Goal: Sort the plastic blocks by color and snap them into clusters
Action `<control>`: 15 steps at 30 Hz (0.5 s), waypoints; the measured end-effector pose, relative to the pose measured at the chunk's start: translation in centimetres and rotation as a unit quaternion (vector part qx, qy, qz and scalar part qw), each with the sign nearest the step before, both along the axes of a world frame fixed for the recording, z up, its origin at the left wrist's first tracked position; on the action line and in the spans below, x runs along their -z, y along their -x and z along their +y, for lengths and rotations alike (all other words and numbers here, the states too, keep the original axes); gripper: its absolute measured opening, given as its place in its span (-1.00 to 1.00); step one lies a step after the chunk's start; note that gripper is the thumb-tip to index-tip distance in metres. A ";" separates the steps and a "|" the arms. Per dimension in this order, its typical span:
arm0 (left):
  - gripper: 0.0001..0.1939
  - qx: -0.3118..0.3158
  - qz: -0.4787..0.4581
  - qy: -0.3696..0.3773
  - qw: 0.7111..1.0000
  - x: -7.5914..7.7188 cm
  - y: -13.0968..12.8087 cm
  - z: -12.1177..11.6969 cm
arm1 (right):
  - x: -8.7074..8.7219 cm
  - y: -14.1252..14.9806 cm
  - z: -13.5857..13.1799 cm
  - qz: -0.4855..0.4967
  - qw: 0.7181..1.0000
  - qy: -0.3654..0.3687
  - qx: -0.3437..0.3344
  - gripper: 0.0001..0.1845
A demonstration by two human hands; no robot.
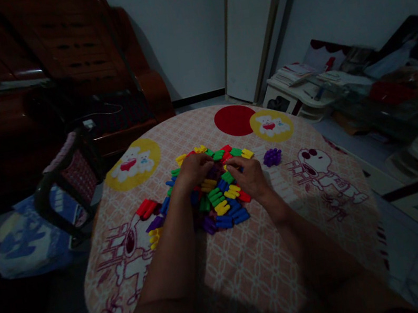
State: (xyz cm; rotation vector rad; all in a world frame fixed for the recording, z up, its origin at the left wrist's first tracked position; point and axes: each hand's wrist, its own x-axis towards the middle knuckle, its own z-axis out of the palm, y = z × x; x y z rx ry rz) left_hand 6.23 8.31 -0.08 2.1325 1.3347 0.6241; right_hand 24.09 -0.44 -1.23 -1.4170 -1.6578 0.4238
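Pile of plastic blocks (216, 197) lies under the hands, likely kept central on the table (237, 274) for two-handed reach. Left hand (195, 169), fingers curled, hovers above the pile's far side; right hand (250, 175), fingers bent inward, at its right edge. Fingertip contents indiscernible. Purple piece (272, 156) sits right of the pile, perhaps overflow.

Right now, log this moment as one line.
left hand: over toy blocks | right hand: at pile's right side | purple piece: apart, beyond right hand's right | grips: unclear
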 end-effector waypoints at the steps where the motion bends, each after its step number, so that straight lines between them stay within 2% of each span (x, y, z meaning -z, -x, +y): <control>1: -0.72 0.003 -0.047 0.019 0.999 -0.2 0.0 -0.1 | 0.0 0.0 0.0 0.012 1.000 0.001 0.005 -0.80; 4: -0.64 0.038 -0.197 0.120 0.972 -0.8 -0.2 -0.6 | -0.1 0.2 0.0 0.053 0.998 0.006 0.014 -0.78; 7: -0.70 0.059 -0.277 0.190 0.940 -1.6 -0.6 -1.5 | -0.3 0.5 -0.1 0.093 0.996 0.009 0.016 -0.74; 11: -0.79 0.028 -0.327 0.224 0.918 -2.3 -1.5 -2.3 | -0.9 0.7 -0.5 0.123 0.992 0.016 0.016 -0.64; 15: -0.83 0.013 -0.355 0.219 0.909 -2.4 -2.5 -2.6 | -1.7 0.9 -0.8 0.106 0.994 0.006 0.041 -0.57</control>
